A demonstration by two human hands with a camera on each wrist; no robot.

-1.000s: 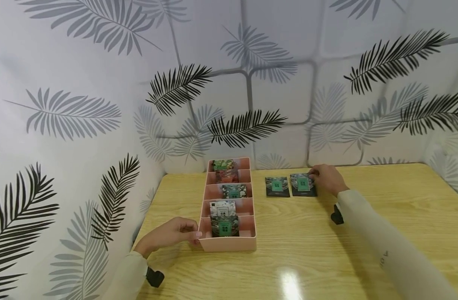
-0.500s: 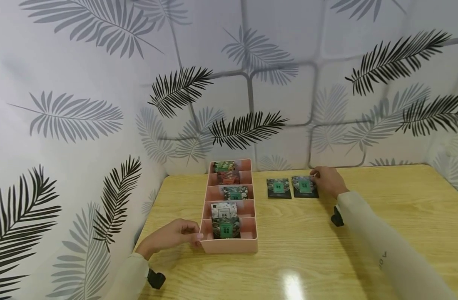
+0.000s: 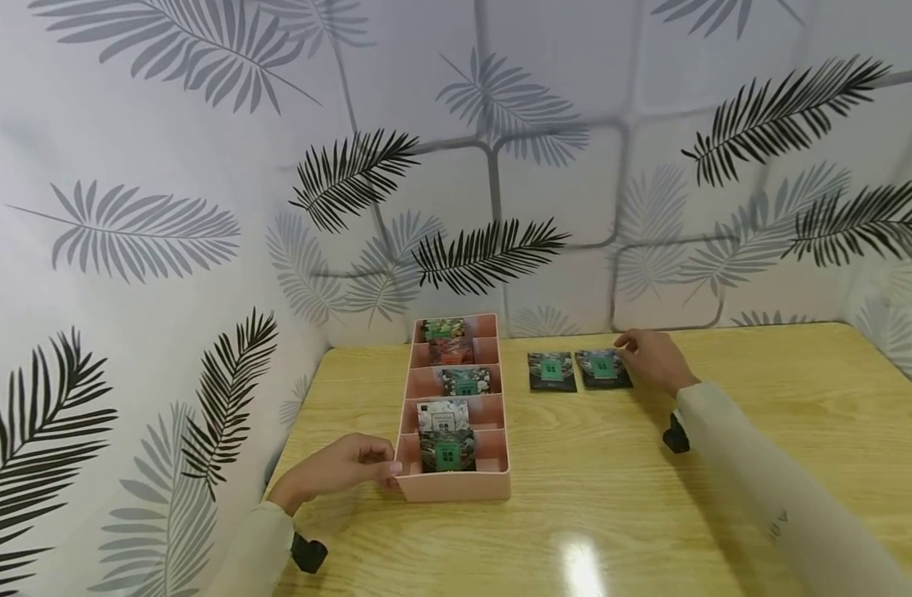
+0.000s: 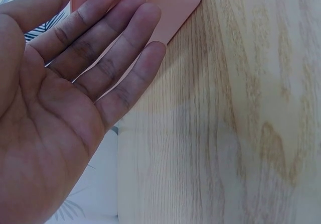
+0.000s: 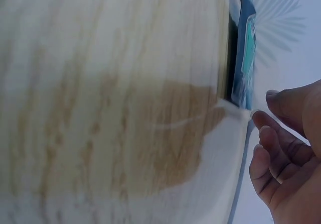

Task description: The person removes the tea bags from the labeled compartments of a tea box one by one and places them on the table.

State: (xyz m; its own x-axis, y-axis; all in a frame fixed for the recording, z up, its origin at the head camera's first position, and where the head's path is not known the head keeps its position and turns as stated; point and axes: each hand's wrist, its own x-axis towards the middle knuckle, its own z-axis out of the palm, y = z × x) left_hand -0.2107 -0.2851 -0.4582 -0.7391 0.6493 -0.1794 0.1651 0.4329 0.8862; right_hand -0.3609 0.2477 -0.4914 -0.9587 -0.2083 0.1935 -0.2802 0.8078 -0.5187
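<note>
At the near left corner of a pink divided box (image 3: 456,487), my left hand (image 3: 340,468) holds the wall, thumb at the rim and fingers outside. The left wrist view shows the long fingers (image 4: 125,48) lying along the pink side. My right hand (image 3: 656,361) pinches the right edge of a dark sachet with a green label (image 3: 603,369). In the right wrist view this sachet (image 5: 244,58) appears edge-on, its corner at the fingertips (image 5: 258,117). A matching sachet (image 3: 552,372) lies flat just left of it.
Sachets stand in the box's compartments: a green one (image 3: 443,329), a red one (image 3: 452,351), a dark floral one (image 3: 466,381), a white one (image 3: 443,414) and a dark green one (image 3: 448,452). A leaf-patterned wall (image 3: 531,191) borders the wooden table (image 3: 650,514) behind and left.
The sachet at my right hand has tilted slightly, and my right forearm has shifted a little. My left hand, the box and the other loose sachet stay where they were.
</note>
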